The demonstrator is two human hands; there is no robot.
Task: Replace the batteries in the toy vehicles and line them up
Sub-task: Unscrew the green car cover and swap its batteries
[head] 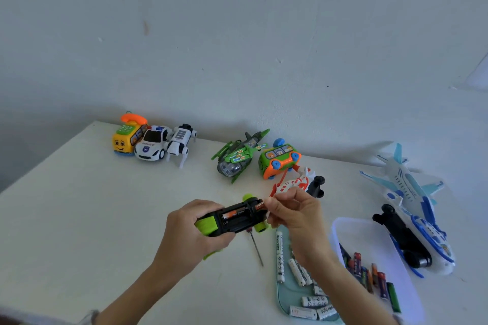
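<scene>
Black-and-green toy car (232, 219) held belly-up above the worktop (79, 206), between both hands. Left hand (190, 227) grips its rear end, fingers curled under. Right hand (293, 215) pinches a battery (260, 204) at the open compartment, wrist raised.

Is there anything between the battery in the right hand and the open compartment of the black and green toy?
Nothing visible. The right hand pinches the battery at the compartment's end of the toy, which the left hand grips.
</scene>
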